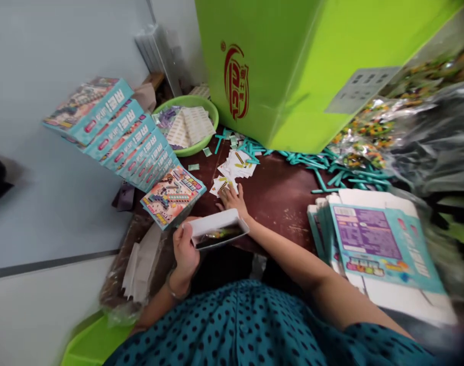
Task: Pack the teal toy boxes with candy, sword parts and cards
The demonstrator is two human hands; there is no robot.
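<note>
My left hand grips a small cardboard box by its left end, thumb on top. The long side of the box faces me open, and something orange and green shows inside. Beyond the box, my right hand reaches forward with its fingers spread on a few printed white cards. A larger pile of such cards lies just past the fingertips. Left of the held box stands a closed toy box, close to my left hand.
A leaning stack of blue boxes rises at the left. Behind are a green basin with printed sheets, and a tall green carton. Teal plastic sticks spread along its base. Flattened boxes and bagged parts lie right.
</note>
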